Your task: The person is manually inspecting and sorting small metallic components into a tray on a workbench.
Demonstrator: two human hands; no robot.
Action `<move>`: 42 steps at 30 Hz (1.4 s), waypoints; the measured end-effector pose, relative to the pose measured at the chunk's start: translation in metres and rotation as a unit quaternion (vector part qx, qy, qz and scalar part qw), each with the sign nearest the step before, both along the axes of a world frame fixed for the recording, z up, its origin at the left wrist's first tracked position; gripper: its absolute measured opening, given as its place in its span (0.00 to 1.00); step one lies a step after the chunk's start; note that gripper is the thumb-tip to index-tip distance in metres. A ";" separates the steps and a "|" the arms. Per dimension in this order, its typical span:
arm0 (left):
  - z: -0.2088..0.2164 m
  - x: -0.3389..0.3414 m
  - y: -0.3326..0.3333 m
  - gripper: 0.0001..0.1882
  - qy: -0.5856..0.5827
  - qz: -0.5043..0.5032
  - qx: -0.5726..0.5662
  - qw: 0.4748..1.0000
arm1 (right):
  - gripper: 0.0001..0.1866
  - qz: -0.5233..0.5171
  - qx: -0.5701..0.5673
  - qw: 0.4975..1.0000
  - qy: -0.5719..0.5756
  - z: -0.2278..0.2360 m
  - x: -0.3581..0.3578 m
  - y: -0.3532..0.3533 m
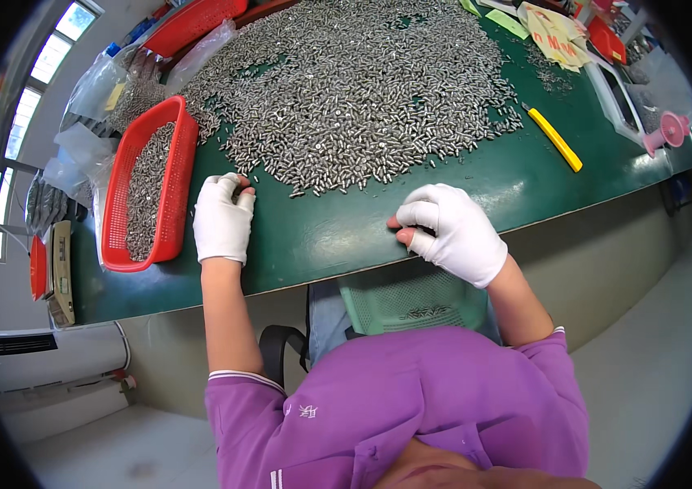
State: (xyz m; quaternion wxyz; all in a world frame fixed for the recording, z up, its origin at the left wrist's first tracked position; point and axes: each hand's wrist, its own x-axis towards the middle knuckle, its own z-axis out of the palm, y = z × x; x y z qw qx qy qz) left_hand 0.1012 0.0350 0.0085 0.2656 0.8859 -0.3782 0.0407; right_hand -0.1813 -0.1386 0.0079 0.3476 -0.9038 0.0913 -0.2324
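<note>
A broad heap of small silvery cylindrical metal parts (362, 90) covers much of the green table (313, 236). At the heap's near left edge rests my left hand (224, 218), in a white glove with bare fingertips. Its fingers are curled toward the thumb beside a few loose parts, and whatever they pinch is too small to make out. My right hand (453, 232), gloved the same way, is over the table's front edge with fingers bent and thumb close to the index finger. What lies between them cannot be made out. Below it, a green mesh basket (362, 301) on my lap contains some parts.
Left of my left hand stands a red perforated basket (184, 171) of metal parts. A yellow utility knife (556, 140) lies on the right, near a pink spool-like object (672, 130). Plastic bags (89, 94) and another red basket (191, 26) occupy the far left.
</note>
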 end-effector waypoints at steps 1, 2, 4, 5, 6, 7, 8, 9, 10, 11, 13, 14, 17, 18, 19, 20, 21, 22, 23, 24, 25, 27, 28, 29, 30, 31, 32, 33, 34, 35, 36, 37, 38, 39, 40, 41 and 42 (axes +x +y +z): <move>0.000 0.001 -0.001 0.08 0.004 -0.006 0.022 1.000 | 0.08 0.002 -0.001 1.000 -0.001 -0.001 0.000 0.000; -0.001 0.003 -0.001 0.08 0.004 -0.007 0.021 1.000 | 0.07 0.004 -0.001 1.000 -0.002 -0.001 0.000 0.000; -0.003 0.008 0.000 0.07 0.000 0.018 0.009 1.000 | 0.07 0.003 -0.003 1.000 -0.007 -0.001 0.000 0.000; -0.004 0.011 0.001 0.07 0.006 0.031 0.003 1.000 | 0.07 0.002 -0.004 1.000 -0.013 -0.001 0.000 0.000; -0.008 0.016 0.004 0.07 0.012 0.040 -0.017 0.999 | 0.07 0.003 -0.006 1.000 -0.014 -0.001 0.000 -0.001; -0.008 0.019 0.005 0.07 0.018 0.049 -0.037 0.998 | 0.07 -0.001 -0.002 1.000 -0.014 -0.001 -0.001 0.000; -0.008 0.021 0.006 0.08 0.006 0.047 -0.041 0.998 | 0.07 -0.005 0.001 1.000 -0.013 -0.001 -0.001 0.001; -0.007 0.022 0.005 0.08 0.005 0.047 -0.043 0.998 | 0.07 -0.005 0.000 1.000 -0.014 -0.001 -0.001 0.001; -0.004 0.022 0.003 0.08 0.022 0.027 -0.026 0.999 | 0.07 -0.020 0.000 1.000 -0.023 -0.002 -0.001 0.002; -0.003 0.023 0.000 0.08 0.040 0.008 -0.009 0.999 | 0.07 -0.036 0.001 0.999 -0.031 -0.002 -0.002 0.002; 0.001 0.025 -0.006 0.07 0.016 -0.020 0.030 0.999 | 0.07 -0.055 0.025 0.998 -0.028 -0.003 -0.004 0.002; 0.005 0.024 -0.008 0.06 0.010 -0.004 0.060 0.998 | 0.07 -0.074 0.050 0.996 -0.025 -0.004 -0.005 0.002; 0.010 0.019 -0.011 0.05 -0.008 0.015 0.087 0.996 | 0.07 -0.109 0.089 0.989 -0.040 -0.005 -0.006 0.000; 0.007 0.019 -0.011 0.05 -0.013 0.020 0.078 0.997 | 0.07 -0.126 0.057 0.990 -0.034 -0.003 -0.008 -0.002; 0.008 0.018 -0.010 0.05 -0.015 0.025 0.084 0.996 | 0.07 -0.129 0.056 0.990 -0.032 0.000 -0.008 -0.003; 0.008 0.020 -0.010 0.06 -0.007 0.027 0.087 0.996 | 0.07 -0.146 0.024 0.989 -0.026 0.001 -0.008 -0.005; 0.008 0.022 -0.009 0.06 0.002 0.029 0.090 0.996 | 0.08 -0.162 -0.008 0.986 -0.021 0.002 -0.007 -0.007; 0.009 0.024 -0.009 0.06 0.003 0.030 0.096 0.995 | 0.08 -0.165 -0.040 0.985 -0.034 0.004 -0.004 -0.008; 0.009 0.023 -0.008 0.06 0.003 0.031 0.097 0.995 | 0.08 -0.165 -0.040 0.985 -0.034 0.007 0.000 -0.007; 0.009 0.022 -0.006 0.06 -0.019 0.019 0.082 0.996 | 0.07 -0.165 -0.084 0.982 -0.041 0.011 0.004 -0.005; 0.009 0.020 -0.007 0.06 -0.041 0.003 0.067 0.997 | 0.06 -0.169 -0.129 0.976 -0.047 0.013 0.009 -0.004; 0.012 0.013 -0.010 0.06 -0.030 0.018 0.082 0.996 | 0.05 -0.172 -0.168 0.970 -0.022 0.013 0.020 -0.003; 0.015 0.008 -0.011 0.06 -0.020 0.037 0.098 0.994 | 0.06 -0.170 -0.185 0.968 -0.015 0.011 0.026 -0.003; 0.020 0.000 -0.010 0.05 -0.016 0.024 0.071 0.997 | 0.05 -0.167 -0.203 0.965 0.005 0.008 0.030 -0.005; 0.024 -0.008 -0.008 0.05 -0.050 0.005 0.041 0.998 | 0.05 -0.170 -0.203 0.964 0.004 0.007 0.032 -0.006; 0.027 -0.017 -0.004 0.05 -0.084 -0.012 0.010 0.996 | 0.06 -0.177 -0.222 0.958 0.031 0.005 0.035 -0.006; 0.026 -0.032 -0.004 0.05 -0.077 -0.050 -0.044 0.995 | 0.06 -0.187 -0.240 0.951 0.061 0.002 0.036 -0.006; 0.031 -0.049 -0.005 0.06 -0.049 -0.101 -0.067 0.991 | 0.06 -0.192 -0.239 0.950 0.066 -0.001 0.036 -0.008; 0.036 -0.066 -0.005 0.07 -0.022 -0.154 -0.061 0.986 | 0.05 -0.187 -0.244 0.951 0.043 -0.003 0.036 -0.007; 0.031 -0.078 -0.007 0.07 -0.038 -0.206 -0.069 0.975 | 0.05 -0.180 -0.250 0.951 0.019 -0.003 0.038 -0.007; 0.032 -0.093 -0.010 0.08 -0.032 -0.244 -0.049 0.968 | 0.05 -0.176 -0.250 0.952 0.020 -0.002 0.038 -0.006; 0.027 -0.101 -0.014 0.07 -0.038 -0.282 -0.049 0.958 | 0.06 -0.172 -0.252 0.952 0.039 0.002 0.038 -0.005; 0.025 -0.108 -0.020 0.07 -0.035 -0.294 -0.037 0.954 | 0.07 -0.170 -0.254 0.950 0.060 0.005 0.038 -0.005; 0.019 -0.112 -0.025 0.07 -0.043 -0.301 -0.025 0.952 | 0.07 -0.168 -0.254 0.950 0.062 0.006 0.038 -0.005; 0.016 -0.114 -0.030 0.07 -0.037 -0.314 -0.013 0.949 | 0.06 -0.166 -0.261 0.949 0.065 0.006 0.037 -0.006; 0.014 -0.114 -0.033 0.07 -0.030 -0.326 0.000 0.945 | 0.06 -0.163 -0.269 0.947 0.068 0.006 0.036 -0.007; 0.013 -0.113 -0.035 0.07 -0.023 -0.332 -0.001 0.943 | 0.06 -0.163 -0.269 0.947 0.071 0.006 0.034 -0.007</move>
